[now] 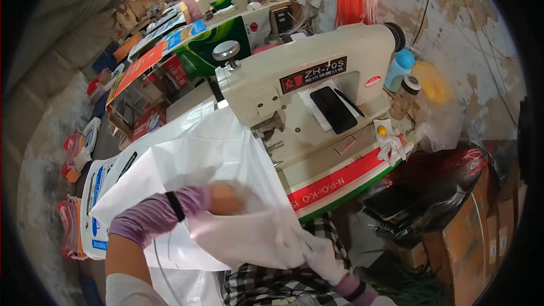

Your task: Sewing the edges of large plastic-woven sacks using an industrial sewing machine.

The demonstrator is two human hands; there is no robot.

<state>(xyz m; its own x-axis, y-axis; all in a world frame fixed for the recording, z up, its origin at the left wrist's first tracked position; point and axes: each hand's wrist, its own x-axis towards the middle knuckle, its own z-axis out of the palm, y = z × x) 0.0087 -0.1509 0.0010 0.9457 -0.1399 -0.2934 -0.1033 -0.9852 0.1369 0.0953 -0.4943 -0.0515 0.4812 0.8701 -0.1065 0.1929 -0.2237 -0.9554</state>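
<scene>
A large white plastic sack (187, 164) spreads over the sewing machine's bed and down toward my lap, its upper sheet folded and creased. My left hand (228, 199), below a purple sleeve cover with a black band, is over the sack's middle; motion smears its fingers. At the sack's lower right edge is my right hand (323, 258) in a white glove, its fingers closed on the sack's edge. The cream sewing machine (306, 68) stands just beyond, its needle area (271, 133) beside the sack's right edge.
A black phone (333, 110) and a pen (348, 102) lie on the machine bed. A white glove (390, 143), a bottle (405, 96) and a blue cup (400, 68) sit to the right. Cardboard boxes (467, 238) stand at lower right. Another person (190, 10) is far back.
</scene>
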